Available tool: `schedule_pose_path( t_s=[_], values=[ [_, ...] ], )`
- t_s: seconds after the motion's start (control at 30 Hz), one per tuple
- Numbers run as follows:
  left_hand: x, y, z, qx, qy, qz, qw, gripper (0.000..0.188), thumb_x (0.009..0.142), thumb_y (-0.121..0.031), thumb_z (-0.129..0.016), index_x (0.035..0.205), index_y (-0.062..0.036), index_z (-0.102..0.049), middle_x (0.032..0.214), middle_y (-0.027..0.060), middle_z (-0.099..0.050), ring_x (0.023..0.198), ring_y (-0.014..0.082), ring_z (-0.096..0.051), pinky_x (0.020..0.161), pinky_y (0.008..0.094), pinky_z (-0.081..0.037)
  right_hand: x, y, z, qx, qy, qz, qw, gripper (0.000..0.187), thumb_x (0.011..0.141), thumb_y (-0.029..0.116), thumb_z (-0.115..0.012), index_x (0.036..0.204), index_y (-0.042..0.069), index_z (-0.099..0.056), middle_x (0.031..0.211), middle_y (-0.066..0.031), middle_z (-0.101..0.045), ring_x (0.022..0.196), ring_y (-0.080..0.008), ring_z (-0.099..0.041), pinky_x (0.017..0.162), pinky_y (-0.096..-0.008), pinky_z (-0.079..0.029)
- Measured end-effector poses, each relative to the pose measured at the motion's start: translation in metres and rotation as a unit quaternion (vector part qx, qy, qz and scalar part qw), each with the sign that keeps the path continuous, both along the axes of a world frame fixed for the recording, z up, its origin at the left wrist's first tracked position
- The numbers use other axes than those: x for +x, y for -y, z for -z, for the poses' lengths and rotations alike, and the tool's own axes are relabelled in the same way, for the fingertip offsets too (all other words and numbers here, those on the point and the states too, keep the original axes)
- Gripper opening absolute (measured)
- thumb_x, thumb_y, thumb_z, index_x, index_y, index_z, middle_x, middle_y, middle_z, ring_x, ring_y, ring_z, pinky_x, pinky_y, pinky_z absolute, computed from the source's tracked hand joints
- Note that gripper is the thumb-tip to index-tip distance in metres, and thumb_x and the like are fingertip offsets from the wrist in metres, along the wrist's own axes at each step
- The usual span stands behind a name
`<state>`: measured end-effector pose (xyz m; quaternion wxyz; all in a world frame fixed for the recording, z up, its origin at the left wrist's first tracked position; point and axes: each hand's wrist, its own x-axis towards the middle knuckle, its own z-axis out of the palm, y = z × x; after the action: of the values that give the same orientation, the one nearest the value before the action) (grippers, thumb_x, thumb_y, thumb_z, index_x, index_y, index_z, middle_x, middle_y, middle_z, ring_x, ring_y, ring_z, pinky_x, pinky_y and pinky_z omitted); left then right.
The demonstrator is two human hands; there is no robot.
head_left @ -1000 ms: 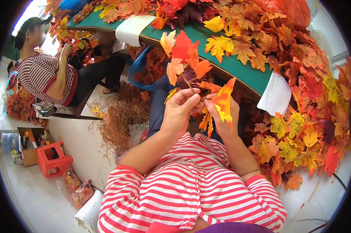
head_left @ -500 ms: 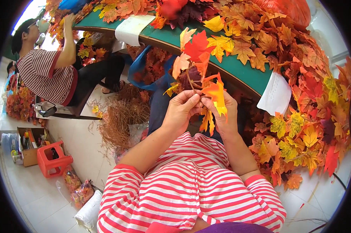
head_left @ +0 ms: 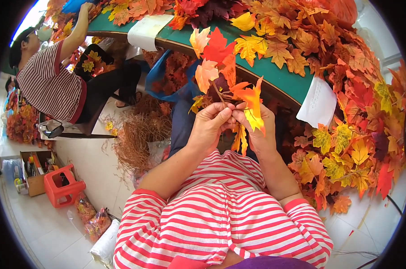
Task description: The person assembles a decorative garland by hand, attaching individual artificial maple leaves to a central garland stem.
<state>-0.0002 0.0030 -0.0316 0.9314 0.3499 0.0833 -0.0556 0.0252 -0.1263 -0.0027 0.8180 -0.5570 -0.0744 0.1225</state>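
Between my two hands, above my lap, is a spray of artificial maple leaves (head_left: 217,48) on a thin brown stem. Its leaves are red, peach, orange, yellow and dark purple. My left hand (head_left: 212,123) pinches the stem with thumb and forefinger. Fingertips touching the left ones, my right hand (head_left: 257,127) is closed on the stem's lower part, near an orange-yellow leaf (head_left: 252,101). Another yellow-orange leaf (head_left: 239,138) hangs down between the hands. The exact spot where the fingertips meet is partly hidden.
Heaps of autumn leaves (head_left: 337,49) cover the green table (head_left: 279,83), spilling down its right side. White papers (head_left: 318,101) hang over its edge. Left are brown stems (head_left: 138,134), a blue bag (head_left: 167,92), a red stool (head_left: 63,186), a box (head_left: 36,179) and a seated person (head_left: 50,80).
The spray tilts slightly left, and its orange-yellow leaf has turned a little. My hands keep their pinch in nearly the same place. The other person's arm has reached farther up and forward.
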Motion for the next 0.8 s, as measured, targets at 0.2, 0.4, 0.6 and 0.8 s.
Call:
schedule_pose_path(
  t_s=[0.2,0.4,0.6,0.8],
  values=[
    [0.010,-0.003,-0.004,-0.003,-0.010,0.014,1.000,0.012,0.087,-0.011,-0.055,0.096,-0.0032,-0.056,0.076,0.0002,-0.057,0.067,0.0066,-0.055,0.061,0.0198,-0.048,0.019,-0.001,0.004,0.012,-0.031,-0.015,0.999,0.013,0.078,-0.001,-0.061,0.090,-0.002,-0.056,0.077,-0.0051,-0.060,0.064,-0.0108,-0.058,0.059,-0.0216,-0.048],
    [0.020,-0.016,-0.014,-0.064,-0.025,0.068,0.995,0.013,0.092,-0.010,-0.043,0.104,-0.0050,-0.046,0.094,0.0075,-0.057,0.088,0.0192,-0.060,0.081,0.0289,-0.050,0.047,0.010,0.009,0.058,-0.157,-0.075,0.983,0.019,0.077,0.002,-0.062,0.094,0.001,-0.055,0.081,-0.0062,-0.060,0.070,-0.0129,-0.060,0.061,-0.0229,-0.050],
    [0.019,-0.019,-0.008,0.169,0.021,0.207,0.963,0.016,0.089,-0.010,-0.049,0.103,-0.0028,-0.049,0.098,0.0061,-0.057,0.092,0.0145,-0.059,0.081,0.0243,-0.048,0.065,0.011,0.025,0.142,-0.187,-0.089,0.968,0.021,0.077,0.004,-0.063,0.096,0.001,-0.054,0.082,-0.0067,-0.060,0.068,-0.0142,-0.059,0.060,-0.0249,-0.050],
    [0.011,-0.016,-0.023,0.105,-0.035,0.185,0.977,0.024,0.084,-0.007,-0.056,0.108,-0.0024,-0.056,0.089,0.0056,-0.062,0.074,0.0143,-0.064,0.067,0.0263,-0.053,0.068,0.010,0.033,0.135,-0.221,-0.114,0.959,0.019,0.080,0.005,-0.062,0.098,0.003,-0.055,0.083,-0.0077,-0.060,0.070,-0.0148,-0.059,0.061,-0.0261,-0.052]
  ],
)
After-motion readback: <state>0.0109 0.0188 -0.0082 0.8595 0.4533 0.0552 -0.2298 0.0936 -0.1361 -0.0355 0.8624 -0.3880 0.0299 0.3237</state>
